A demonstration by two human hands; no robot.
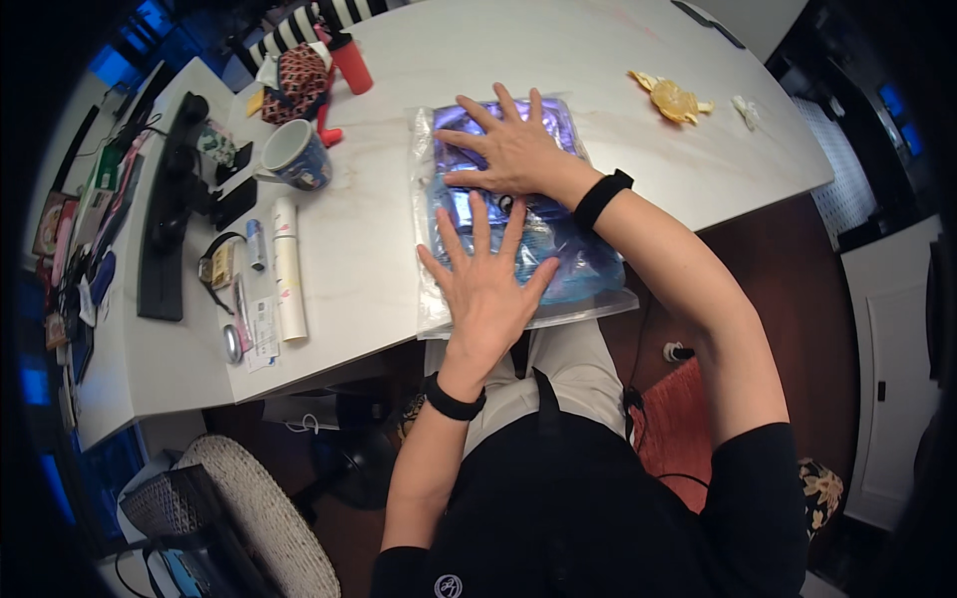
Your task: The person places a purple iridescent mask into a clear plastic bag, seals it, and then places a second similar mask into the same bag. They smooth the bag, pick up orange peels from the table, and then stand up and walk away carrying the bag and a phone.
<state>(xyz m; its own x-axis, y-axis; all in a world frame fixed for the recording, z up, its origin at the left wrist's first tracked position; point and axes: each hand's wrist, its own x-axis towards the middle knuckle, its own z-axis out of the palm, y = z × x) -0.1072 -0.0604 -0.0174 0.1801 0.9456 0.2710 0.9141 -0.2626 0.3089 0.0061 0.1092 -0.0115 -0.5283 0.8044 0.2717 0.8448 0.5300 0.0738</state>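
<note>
A clear plastic bag lies flat at the table's front edge, its near end reaching over the edge above my lap. Inside it is a shiny purple and blue package. My left hand rests palm down on the near part, fingers spread. Farther up, my right hand lies flat across the upper part, its fingers also spread. Neither hand grasps anything. Between the hands a dark round spot shows on the package. The hands cover much of its surface.
To the left are a patterned mug, a pale rolled tube, a blue lighter-like item and a black stand. Behind stand a red tumbler and a patterned pouch. Orange peel and crumpled tissue lie right.
</note>
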